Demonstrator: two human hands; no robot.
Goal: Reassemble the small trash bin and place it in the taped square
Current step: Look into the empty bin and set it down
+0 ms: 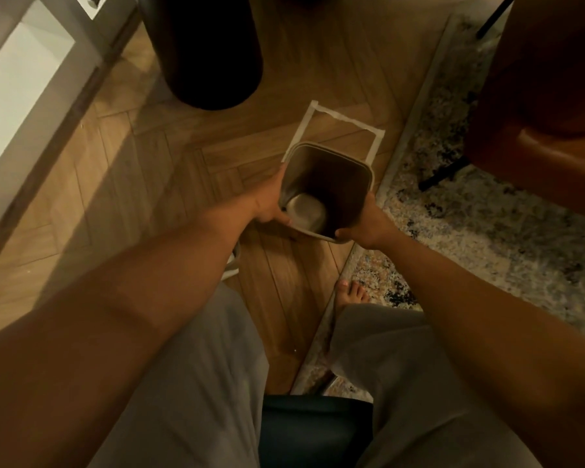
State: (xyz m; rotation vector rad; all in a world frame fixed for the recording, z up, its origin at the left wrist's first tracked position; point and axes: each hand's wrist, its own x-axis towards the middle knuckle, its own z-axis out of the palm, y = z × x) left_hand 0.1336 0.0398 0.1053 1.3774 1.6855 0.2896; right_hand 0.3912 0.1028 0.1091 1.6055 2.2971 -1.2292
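1. small trash bin (328,184): you hold it by its rim with the open mouth tilted toward you. its far edge overlaps the near side of the taped square (343,119) on the wooden floor (149,170). whether its base touches the floor cannot be told.
2. left hand (271,204): it grips the left rim, with the fingers (284,221) curled and clamped on the near-left edge.
3. right hand (365,224): it holds the near-right corner of the rim, with the fingers closed on that edge.
4. inside the bin: a pale rounded bottom shows. the doubled line at the rim suggests an inner liner already seated in the outer shell, though this is a judgement. no lid is in view.
5. surroundings: a patterned rug (470,211) borders the square on the right, and a dark cylinder (210,52) stands beyond it, to the left.
6. step in hand: placement appears under way, with reassembly apparently done.
7. next move: carry the bin forward, level it upright, square its sides to the tape lines, and set the base fully inside before you release both hands. keep it off the rug edge.
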